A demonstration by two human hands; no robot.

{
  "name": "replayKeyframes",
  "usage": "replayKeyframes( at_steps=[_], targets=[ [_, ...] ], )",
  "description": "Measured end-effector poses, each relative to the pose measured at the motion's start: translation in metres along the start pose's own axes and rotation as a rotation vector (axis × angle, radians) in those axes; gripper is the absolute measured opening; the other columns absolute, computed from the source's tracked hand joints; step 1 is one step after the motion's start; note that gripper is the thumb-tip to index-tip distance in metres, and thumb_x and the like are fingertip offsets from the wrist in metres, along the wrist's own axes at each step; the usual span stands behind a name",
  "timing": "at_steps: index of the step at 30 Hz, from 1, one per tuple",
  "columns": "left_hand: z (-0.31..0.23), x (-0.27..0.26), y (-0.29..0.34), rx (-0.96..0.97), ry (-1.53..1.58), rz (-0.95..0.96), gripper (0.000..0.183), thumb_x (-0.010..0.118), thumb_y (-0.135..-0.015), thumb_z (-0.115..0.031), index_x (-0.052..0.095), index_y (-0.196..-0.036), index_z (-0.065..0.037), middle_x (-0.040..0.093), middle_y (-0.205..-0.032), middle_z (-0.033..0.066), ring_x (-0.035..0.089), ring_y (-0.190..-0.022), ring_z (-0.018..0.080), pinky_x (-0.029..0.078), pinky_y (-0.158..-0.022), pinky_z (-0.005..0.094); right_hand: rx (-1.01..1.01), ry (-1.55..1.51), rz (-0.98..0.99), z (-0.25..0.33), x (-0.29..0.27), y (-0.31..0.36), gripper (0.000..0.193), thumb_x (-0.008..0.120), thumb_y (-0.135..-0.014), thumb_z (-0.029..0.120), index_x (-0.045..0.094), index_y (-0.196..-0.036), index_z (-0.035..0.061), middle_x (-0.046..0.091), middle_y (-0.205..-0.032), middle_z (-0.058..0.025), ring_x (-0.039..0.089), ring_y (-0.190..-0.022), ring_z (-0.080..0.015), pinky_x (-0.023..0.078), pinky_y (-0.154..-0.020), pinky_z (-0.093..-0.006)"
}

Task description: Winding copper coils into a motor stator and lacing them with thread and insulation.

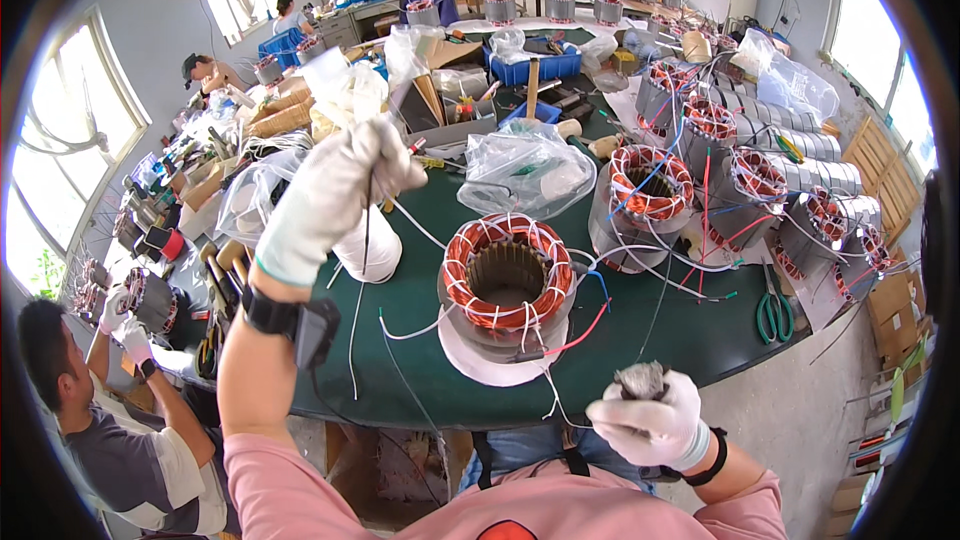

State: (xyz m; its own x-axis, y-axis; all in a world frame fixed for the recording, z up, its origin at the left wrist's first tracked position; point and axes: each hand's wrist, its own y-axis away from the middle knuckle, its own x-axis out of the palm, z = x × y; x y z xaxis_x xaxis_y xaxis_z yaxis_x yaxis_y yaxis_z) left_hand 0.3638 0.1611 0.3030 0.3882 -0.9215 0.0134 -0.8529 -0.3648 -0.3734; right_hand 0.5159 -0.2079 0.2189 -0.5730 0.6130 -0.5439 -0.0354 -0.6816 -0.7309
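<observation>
A motor stator (506,285) with red-orange copper windings, laced with white cord, stands upright on a white round pad in front of me. White, red and blue leads trail from it over the table. My left hand (350,185), in a white glove, is raised to the stator's left, its fingers closed on a thin dark strand (370,220) that hangs down. At the table's near edge, right of the stator, my gloved right hand (655,422) is closed round a grey crumpled wad (641,380). A thin dark line rises above that wad.
Green-handled scissors (773,312) lie at the right edge of the dark green table (430,380). More wound stators (640,202) crowd the right side. A clear plastic bag (525,168) and a white cone-shaped spool (372,250) stand behind. A co-worker (120,410) handles another stator at left.
</observation>
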Motion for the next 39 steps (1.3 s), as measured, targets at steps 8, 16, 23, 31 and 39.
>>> replayKeyframes(
  at_steps=[8,16,23,31,39],
  targets=[
    [-0.027,0.106,0.054,0.17,-0.262,-0.37,0.029,0.055,-0.105,-0.03,0.058,-0.101,-0.002,0.054,-0.074,-0.0017,0.052,-0.067,0.0087,0.05,-0.088,0.033,0.51,-0.653,0.043,0.018,-0.002,-0.104,0.017,0.067,-0.094,0.008,0.072,-0.109,-0.0003,0.07,-0.1,-0.0068,0.062,-0.087,-0.0061,0.051,-0.078,-0.0235],
    [-0.036,0.15,0.062,0.198,-0.631,-0.553,0.008,0.063,-0.093,-0.006,0.065,-0.096,0.002,0.069,-0.079,0.0056,0.064,-0.07,0.0097,0.051,-0.067,0.0245,0.535,-1.054,-0.164,0.025,0.032,-0.154,0.032,0.065,-0.099,0.019,0.066,-0.122,-0.0026,0.066,-0.1,-0.0004,0.06,-0.089,-0.005,0.049,-0.081,-0.0204],
    [-0.017,0.14,0.078,0.167,-0.816,-0.371,0.014,0.069,-0.087,-0.005,0.068,-0.099,0.0,0.071,-0.085,0.0112,0.068,-0.08,0.0228,0.052,-0.077,0.0321,0.42,-0.79,-0.156,0.001,0.027,-0.148,0.037,0.058,-0.104,0.035,0.072,-0.111,0.0012,0.053,-0.074,0.0072,0.037,-0.058,0.0006,0.027,-0.052,-0.0195],
    [-0.052,0.136,0.063,0.452,-0.451,-0.429,0.031,0.06,-0.096,-0.011,0.059,-0.123,0.004,0.064,-0.12,0.0133,0.061,-0.107,0.017,0.046,-0.097,0.0327,0.133,-0.779,0.006,-0.003,0.029,-0.142,0.031,0.057,-0.104,0.029,0.06,-0.088,0.0021,0.062,-0.082,-0.0032,0.055,-0.079,-0.01,0.047,-0.074,-0.0272],
    [-0.101,0.123,0.075,0.565,-1.264,-0.118,0.012,0.073,-0.08,-0.015,0.074,-0.092,-0.011,0.07,-0.095,0.0065,0.066,-0.084,0.0293,0.052,-0.078,0.0388,0.26,-0.63,0.24,0.019,0.016,-0.139,0.018,0.059,-0.101,0.017,0.067,-0.103,0.0003,0.07,-0.083,-0.009,0.067,-0.074,-0.0178,0.052,-0.07,-0.0309]
  ],
)
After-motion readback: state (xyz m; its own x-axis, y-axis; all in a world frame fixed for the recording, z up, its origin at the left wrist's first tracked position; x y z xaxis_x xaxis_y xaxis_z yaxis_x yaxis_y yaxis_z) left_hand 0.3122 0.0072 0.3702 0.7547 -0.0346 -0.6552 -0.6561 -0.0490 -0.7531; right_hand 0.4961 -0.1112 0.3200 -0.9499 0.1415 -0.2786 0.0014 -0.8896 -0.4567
